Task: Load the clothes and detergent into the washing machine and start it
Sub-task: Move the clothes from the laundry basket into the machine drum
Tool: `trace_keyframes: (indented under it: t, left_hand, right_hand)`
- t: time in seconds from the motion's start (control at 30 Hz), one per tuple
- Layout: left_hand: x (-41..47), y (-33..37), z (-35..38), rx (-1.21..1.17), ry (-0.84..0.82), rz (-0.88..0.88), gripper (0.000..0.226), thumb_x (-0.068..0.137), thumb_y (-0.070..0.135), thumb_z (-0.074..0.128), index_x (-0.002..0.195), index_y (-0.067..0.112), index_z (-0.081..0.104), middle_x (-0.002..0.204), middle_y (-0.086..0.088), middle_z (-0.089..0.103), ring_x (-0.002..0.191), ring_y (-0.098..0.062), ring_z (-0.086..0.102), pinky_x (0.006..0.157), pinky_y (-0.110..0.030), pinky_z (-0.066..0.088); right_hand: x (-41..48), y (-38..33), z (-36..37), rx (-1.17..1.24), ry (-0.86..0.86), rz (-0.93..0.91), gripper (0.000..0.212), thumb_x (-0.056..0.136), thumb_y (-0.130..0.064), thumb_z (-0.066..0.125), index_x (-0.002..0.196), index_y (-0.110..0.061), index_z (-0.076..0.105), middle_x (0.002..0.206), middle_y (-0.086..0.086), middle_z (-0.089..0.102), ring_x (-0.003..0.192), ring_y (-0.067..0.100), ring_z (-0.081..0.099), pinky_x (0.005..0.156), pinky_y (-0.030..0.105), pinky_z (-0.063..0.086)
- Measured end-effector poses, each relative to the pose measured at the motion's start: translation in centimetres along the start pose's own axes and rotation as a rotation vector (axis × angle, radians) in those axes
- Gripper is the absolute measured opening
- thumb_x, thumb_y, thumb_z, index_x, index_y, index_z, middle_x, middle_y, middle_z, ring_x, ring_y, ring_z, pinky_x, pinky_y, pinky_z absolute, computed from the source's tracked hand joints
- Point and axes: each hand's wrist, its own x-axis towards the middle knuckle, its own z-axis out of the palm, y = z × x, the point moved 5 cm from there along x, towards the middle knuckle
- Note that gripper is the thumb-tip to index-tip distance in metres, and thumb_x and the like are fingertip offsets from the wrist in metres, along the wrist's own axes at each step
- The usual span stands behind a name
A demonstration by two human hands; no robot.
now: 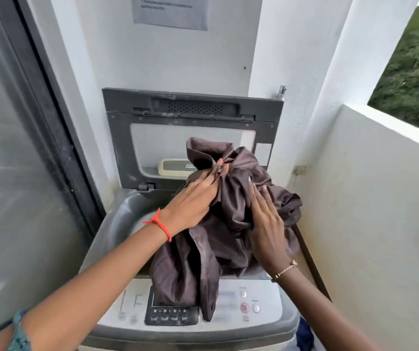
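My left hand (193,198) pinches a gathered fold at the top of the brown garment (185,269), fingers curled into the cloth. My right hand (266,224) lies flat against the right side of the bundle, fingers straight and held together. The garment sits bunched over the open tub mouth of the washing machine (117,224), in front of the raised lid (152,138); one flap hangs forward over the control panel (241,300) and covers part of it.
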Motion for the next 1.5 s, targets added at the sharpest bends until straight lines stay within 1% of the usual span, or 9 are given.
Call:
trace_keyframes:
  t: [0.13, 0.27, 0.47, 0.67, 0.8, 1.0, 1.17, 1.27, 1.5]
  left_hand:
    - [-3.8, -5.1, 3.7, 0.012, -0.103, -0.111, 0.083, 0.079, -0.015, 0.034, 0.148, 0.006, -0.006, 0.158, -0.01, -0.013, 0.147, -0.02, -0.008, 0.12, -0.026, 0.001]
    - [-5.8, -8.9, 9.1, 0.01, -0.239, -0.248, 0.082, 0.08, -0.013, 0.034, 0.149, 0.008, -0.006, 0.158, -0.01, -0.011, 0.148, -0.021, 0.003, 0.118, -0.029, 0.017]
    - [-6.8, -12.5, 17.4, 0.02, -0.505, -0.338, 0.076, 0.086, -0.009, 0.032, 0.149, 0.008, -0.007, 0.158, -0.012, -0.013, 0.145, -0.028, 0.014, 0.113, -0.042, 0.029]
    - [-7.3, -14.2, 23.8, 0.121, -0.715, -0.465, 0.071, 0.092, -0.006, 0.035, 0.149, 0.005, -0.007, 0.157, -0.015, -0.015, 0.146, -0.034, 0.006, 0.115, -0.052, 0.022]
    - [-7.3, -14.5, 25.1, 0.069, -0.778, -0.545, 0.09, 0.091, 0.01, 0.054, 0.147, 0.011, -0.016, 0.158, -0.013, -0.015, 0.146, -0.034, -0.005, 0.115, -0.058, 0.011]
    - [-4.9, -13.4, 24.3, 0.008, -0.677, -0.519, 0.098, 0.09, 0.034, 0.058, 0.147, 0.012, -0.019, 0.158, -0.01, -0.016, 0.146, -0.03, -0.01, 0.116, -0.057, 0.005]
    - [-0.7, -10.2, 22.9, -0.019, -0.498, -0.392, 0.099, 0.089, 0.045, 0.053, 0.146, 0.013, -0.022, 0.157, -0.007, -0.02, 0.146, -0.028, -0.011, 0.117, -0.052, 0.003]
    - [2.8, -6.5, 21.8, -0.039, -0.366, -0.278, 0.097, 0.09, 0.047, 0.05, 0.146, 0.014, -0.022, 0.157, -0.005, -0.02, 0.147, -0.026, -0.01, 0.119, -0.048, 0.003]
    - [11.0, 6.2, 20.8, -0.277, -0.232, -0.034, 0.095, 0.089, 0.039, 0.054, 0.147, 0.014, -0.018, 0.159, -0.005, -0.014, 0.147, -0.021, -0.006, 0.12, -0.04, 0.003]
  right_hand:
    - [-0.3, -2.2, 6.2, -0.014, -0.176, -0.048, 0.081, 0.064, 0.018, 0.055, 0.14, -0.003, 0.034, 0.142, 0.02, 0.043, 0.133, 0.043, 0.036, 0.106, 0.051, 0.038]
    - [-1.8, -1.7, 13.0, 0.017, -0.411, -0.035, 0.075, 0.08, 0.007, 0.045, 0.146, -0.012, 0.015, 0.153, 0.012, 0.024, 0.143, 0.034, 0.02, 0.118, 0.04, 0.022]
    - [-4.4, 1.8, 21.7, -0.007, -0.658, 0.06, 0.067, 0.093, -0.001, 0.03, 0.146, -0.022, -0.004, 0.158, 0.006, 0.013, 0.146, 0.027, 0.009, 0.118, 0.033, 0.019]
    - [-4.5, 5.3, 26.1, -0.126, -0.834, 0.1, 0.075, 0.093, 0.004, 0.031, 0.146, -0.027, -0.013, 0.158, 0.006, 0.01, 0.147, 0.022, 0.008, 0.119, 0.039, 0.012]
    - [-4.1, 7.1, 26.6, -0.193, -0.898, 0.162, 0.085, 0.092, -0.004, 0.047, 0.146, -0.027, -0.014, 0.159, 0.006, 0.005, 0.147, 0.022, 0.005, 0.118, 0.045, 0.011]
    - [-3.6, 8.2, 25.0, -0.139, -0.83, 0.155, 0.086, 0.091, -0.015, 0.054, 0.147, -0.021, -0.011, 0.159, 0.006, 0.008, 0.146, 0.018, 0.009, 0.12, 0.034, 0.008]
    - [-2.0, 9.9, 20.7, -0.094, -0.666, 0.156, 0.082, 0.092, -0.022, 0.051, 0.148, -0.016, -0.009, 0.159, 0.004, 0.004, 0.147, 0.016, 0.006, 0.12, 0.03, 0.006]
    - [-1.3, 11.6, 16.7, -0.033, -0.527, 0.177, 0.076, 0.094, -0.019, 0.047, 0.148, -0.014, -0.006, 0.158, 0.002, 0.0, 0.147, 0.016, 0.004, 0.12, 0.029, 0.004]
    - [-4.1, 20.1, 5.3, 0.037, -0.219, 0.439, 0.071, 0.094, -0.021, 0.05, 0.148, -0.008, 0.006, 0.155, 0.012, 0.019, 0.143, 0.025, 0.021, 0.117, 0.031, 0.012]
